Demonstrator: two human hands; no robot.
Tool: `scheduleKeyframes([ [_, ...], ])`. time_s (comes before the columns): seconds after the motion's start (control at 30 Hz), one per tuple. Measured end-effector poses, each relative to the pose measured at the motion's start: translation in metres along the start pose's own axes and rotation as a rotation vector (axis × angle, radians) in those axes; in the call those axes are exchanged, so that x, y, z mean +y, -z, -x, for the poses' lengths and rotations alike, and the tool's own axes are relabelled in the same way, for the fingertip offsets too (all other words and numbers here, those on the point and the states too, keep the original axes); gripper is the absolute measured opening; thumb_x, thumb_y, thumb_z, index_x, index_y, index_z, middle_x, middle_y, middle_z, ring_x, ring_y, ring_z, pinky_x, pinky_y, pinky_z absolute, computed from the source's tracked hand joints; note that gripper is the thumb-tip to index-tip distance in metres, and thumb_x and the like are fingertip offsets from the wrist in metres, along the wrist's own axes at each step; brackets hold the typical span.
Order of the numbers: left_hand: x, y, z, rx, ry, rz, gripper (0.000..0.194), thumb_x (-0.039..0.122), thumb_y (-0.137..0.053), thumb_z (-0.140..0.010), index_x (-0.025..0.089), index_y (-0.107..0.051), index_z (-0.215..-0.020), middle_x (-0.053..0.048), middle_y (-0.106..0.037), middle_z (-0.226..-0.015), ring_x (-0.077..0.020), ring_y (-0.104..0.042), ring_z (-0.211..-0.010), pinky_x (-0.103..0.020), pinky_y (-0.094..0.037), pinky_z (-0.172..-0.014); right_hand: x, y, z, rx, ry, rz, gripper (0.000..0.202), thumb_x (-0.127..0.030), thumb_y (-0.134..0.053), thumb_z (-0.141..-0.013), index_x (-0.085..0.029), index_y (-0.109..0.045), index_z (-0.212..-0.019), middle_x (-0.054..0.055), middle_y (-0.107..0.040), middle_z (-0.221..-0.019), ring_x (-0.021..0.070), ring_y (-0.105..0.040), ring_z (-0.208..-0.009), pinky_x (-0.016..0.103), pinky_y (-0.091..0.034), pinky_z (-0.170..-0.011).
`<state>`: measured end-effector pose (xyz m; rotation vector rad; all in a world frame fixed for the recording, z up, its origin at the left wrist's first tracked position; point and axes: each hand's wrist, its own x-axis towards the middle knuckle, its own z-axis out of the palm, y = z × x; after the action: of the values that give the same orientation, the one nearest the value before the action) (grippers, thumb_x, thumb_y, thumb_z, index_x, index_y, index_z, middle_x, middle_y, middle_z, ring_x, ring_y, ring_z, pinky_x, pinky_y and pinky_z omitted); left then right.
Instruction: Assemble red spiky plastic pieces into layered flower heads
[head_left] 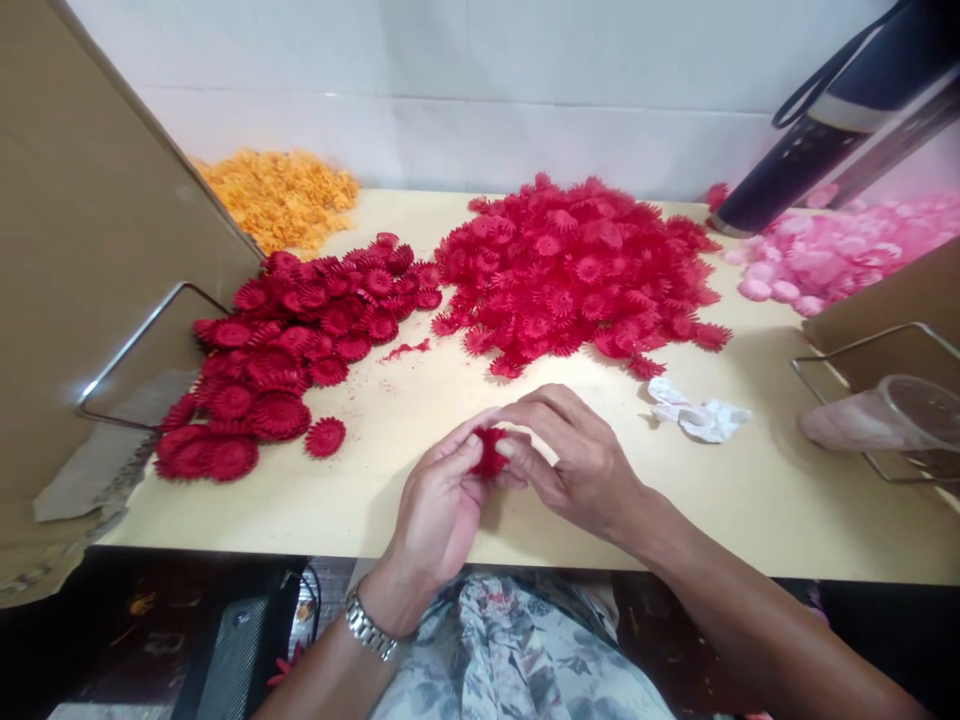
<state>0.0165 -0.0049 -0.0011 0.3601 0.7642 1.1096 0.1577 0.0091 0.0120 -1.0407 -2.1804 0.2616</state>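
Between the fingertips of both hands is a small red flower-shaped piece [489, 452] with a fringed edge, held just above the table's front part. My left hand [442, 495] pinches its left side with the thumb on top. The thumb and fingers of my right hand [581, 465] close on its right side. A single dark red fringed disc [325, 437] lies to the left of my hands, beside a heap of stacked dark red discs [277, 370]. Beyond my hands spreads a large pile of loose red fringed pieces [574, 275].
Yellow-orange pieces [277, 195] are heaped at the back left, pink pieces [847, 250] at the right. A dark bottle [795, 150] stands at the back right. Crumpled white tissue [705, 415] lies right of my hands. A clear cup [892, 415] rests in a wire holder. Cardboard [97, 200] borders the left.
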Motion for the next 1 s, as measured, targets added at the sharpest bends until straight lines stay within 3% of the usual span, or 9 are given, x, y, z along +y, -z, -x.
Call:
scheduleKeyframes([
  [0.1,-0.002,-0.001,0.0,0.079,-0.004,0.021,0.024,0.013,-0.055,-0.079,0.012,-0.068,-0.099,-0.007,-0.07,-0.095,-0.0144,-0.062,-0.086,-0.021,-0.046,-0.074,-0.004,-0.006,0.003,0.002,0.01,0.079,0.011,-0.021,-0.051,-0.085,-0.014,-0.06,-0.084,0.01,-0.059,-0.08,0.0205,-0.052,-0.078,0.035,-0.047,-0.069],
  [0.27,-0.003,-0.005,0.001,0.054,-0.01,0.02,0.021,0.013,-0.058,-0.077,0.011,-0.07,-0.094,-0.009,-0.07,-0.094,-0.0171,-0.062,-0.087,-0.023,-0.046,-0.074,-0.005,-0.018,0.005,-0.024,0.048,0.145,0.018,-0.01,-0.046,-0.084,-0.014,-0.057,-0.07,0.011,-0.059,-0.082,0.0208,-0.052,-0.079,0.036,-0.046,-0.068],
  [0.47,-0.002,-0.003,-0.002,0.118,-0.092,0.041,0.009,0.013,-0.059,-0.077,0.011,-0.067,-0.075,-0.003,-0.068,-0.069,-0.0085,-0.057,-0.057,-0.016,-0.044,-0.053,-0.016,-0.015,0.01,0.044,0.16,-0.047,0.012,-0.005,-0.043,-0.082,-0.014,-0.051,-0.084,0.014,-0.057,-0.097,0.0236,-0.053,-0.092,0.038,-0.047,-0.073],
  [0.6,0.007,0.002,-0.003,0.166,-0.147,-0.024,0.009,0.015,-0.055,-0.08,0.011,-0.063,-0.076,-0.004,-0.068,-0.066,-0.0114,-0.061,-0.057,-0.021,-0.048,-0.057,-0.007,0.004,0.01,0.118,0.108,-0.165,0.014,-0.006,-0.041,-0.083,-0.016,-0.048,-0.088,0.012,-0.055,-0.096,0.0218,-0.054,-0.093,0.036,-0.047,-0.074],
  [0.7,0.014,0.005,-0.002,0.109,-0.171,-0.049,0.012,0.017,-0.05,-0.083,0.011,-0.061,-0.085,-0.008,-0.07,-0.075,-0.0181,-0.066,-0.069,-0.033,-0.052,-0.071,0.02,0.02,0.008,0.171,-0.003,0.105,0.011,-0.009,-0.044,-0.084,-0.018,-0.05,-0.085,0.009,-0.058,-0.084,0.0218,-0.055,-0.084,0.037,-0.046,-0.072],
  [0.8,0.013,0.003,-0.001,0.08,-0.182,0.0,0.016,0.018,-0.047,-0.085,0.012,-0.06,-0.091,-0.01,-0.07,-0.084,-0.0203,-0.066,-0.081,-0.037,-0.05,-0.081,0.035,0.024,0.008,0.121,-0.122,0.374,0.009,-0.017,-0.049,-0.085,-0.017,-0.055,-0.091,0.011,-0.061,-0.089,0.0258,-0.055,-0.087,0.043,-0.044,-0.077],
  [0.9,0.006,-0.003,-0.001,0.11,-0.2,0.036,0.019,0.019,-0.048,-0.085,0.015,-0.06,-0.099,-0.009,-0.068,-0.096,-0.0195,-0.063,-0.094,-0.035,-0.046,-0.087,0.02,0.01,0.007,0.087,-0.169,0.176,0.013,-0.024,-0.053,-0.084,-0.017,-0.056,-0.095,0.01,-0.061,-0.086,0.0215,-0.056,-0.078,0.035,-0.047,-0.069],
  [1.0,-0.001,-0.007,0.001,0.101,-0.18,0.024,0.025,0.022,-0.05,-0.086,0.019,-0.059,-0.108,-0.007,-0.065,-0.108,-0.0179,-0.059,-0.102,-0.03,-0.044,-0.088,-0.005,-0.007,0.003,-0.016,-0.23,-0.127,0.006,-0.022,-0.051,-0.085,-0.018,-0.055,-0.081,0.002,-0.056,-0.068,0.014,-0.052,-0.062,0.025,-0.044,-0.056],
])
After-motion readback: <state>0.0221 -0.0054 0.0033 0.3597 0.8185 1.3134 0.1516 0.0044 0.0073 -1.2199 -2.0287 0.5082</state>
